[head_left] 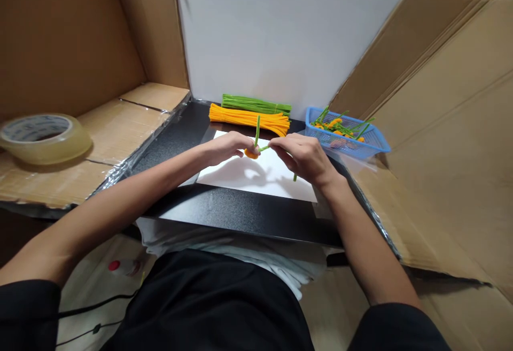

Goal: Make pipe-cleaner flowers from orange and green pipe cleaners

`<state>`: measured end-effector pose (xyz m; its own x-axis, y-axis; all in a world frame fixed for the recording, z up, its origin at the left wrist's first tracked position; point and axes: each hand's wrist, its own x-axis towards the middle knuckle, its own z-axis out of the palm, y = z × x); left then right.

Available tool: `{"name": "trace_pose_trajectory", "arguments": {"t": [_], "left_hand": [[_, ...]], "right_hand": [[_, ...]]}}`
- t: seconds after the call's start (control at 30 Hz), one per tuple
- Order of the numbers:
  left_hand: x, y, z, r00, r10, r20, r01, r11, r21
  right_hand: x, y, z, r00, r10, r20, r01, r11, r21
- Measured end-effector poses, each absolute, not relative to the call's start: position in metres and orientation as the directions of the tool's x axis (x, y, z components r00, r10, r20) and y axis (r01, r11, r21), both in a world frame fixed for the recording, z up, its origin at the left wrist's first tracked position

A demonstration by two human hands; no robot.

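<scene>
My left hand (226,147) pinches a small orange pipe-cleaner coil (251,153) with a green pipe-cleaner stem (257,130) sticking up from it. My right hand (303,157) is closed on the other part of the green stem, whose end pokes out below the palm. Both hands hover over a white sheet (256,177) on a black table (236,212). Behind them lie a bundle of orange pipe cleaners (248,117) and a bundle of green ones (256,104).
A blue basket (372,145) at the right holds several orange-and-green pieces. A roll of clear tape (42,137) rests on cardboard at the left. Cardboard walls stand on both sides, a white wall behind. A small bottle with a red cap (120,266) lies on the floor.
</scene>
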<state>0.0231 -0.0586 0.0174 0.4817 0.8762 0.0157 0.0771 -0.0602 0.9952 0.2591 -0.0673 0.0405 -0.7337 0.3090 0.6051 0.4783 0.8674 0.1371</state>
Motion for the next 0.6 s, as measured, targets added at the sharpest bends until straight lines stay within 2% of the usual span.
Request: {"name": "trace_pose_trajectory", "arguments": {"t": [0.13,0.2,0.27,0.33,0.4,0.47,0.53,0.6], "left_hand": [[0.025,-0.06,0.021,0.549,0.835,-0.049,0.016,0.047,0.999],[0.025,-0.061,0.022,0.564,0.826,-0.022,0.01,0.019,1.0],[0.022,-0.061,0.023,0.55,0.833,0.056,0.054,-0.102,0.993],[0.019,-0.061,0.023,0.501,0.843,0.198,0.173,-0.321,0.931],[0.015,-0.062,0.022,0.46,0.79,0.406,0.339,-0.578,0.742],[0.013,-0.063,0.022,0.475,0.658,0.585,0.475,-0.751,0.459],[0.013,-0.065,0.022,0.524,0.526,0.67,0.545,-0.812,0.21],[0.015,-0.068,0.021,0.568,0.438,0.697,0.568,-0.821,0.053]], "right_hand": [[0.26,-0.069,0.044,-0.718,0.277,0.638,0.461,0.877,0.138],[0.259,-0.071,0.045,-0.702,0.297,0.647,0.462,0.882,0.097],[0.256,-0.072,0.044,-0.664,0.388,0.64,0.476,0.878,-0.038],[0.253,-0.072,0.041,-0.618,0.57,0.541,0.478,0.819,-0.318],[0.25,-0.071,0.036,-0.603,0.737,0.306,0.422,0.62,-0.661],[0.248,-0.069,0.033,-0.612,0.788,0.071,0.319,0.328,-0.889],[0.246,-0.068,0.032,-0.611,0.79,-0.046,0.221,0.114,-0.969],[0.244,-0.068,0.032,-0.611,0.786,-0.096,0.184,0.023,-0.983]]}}
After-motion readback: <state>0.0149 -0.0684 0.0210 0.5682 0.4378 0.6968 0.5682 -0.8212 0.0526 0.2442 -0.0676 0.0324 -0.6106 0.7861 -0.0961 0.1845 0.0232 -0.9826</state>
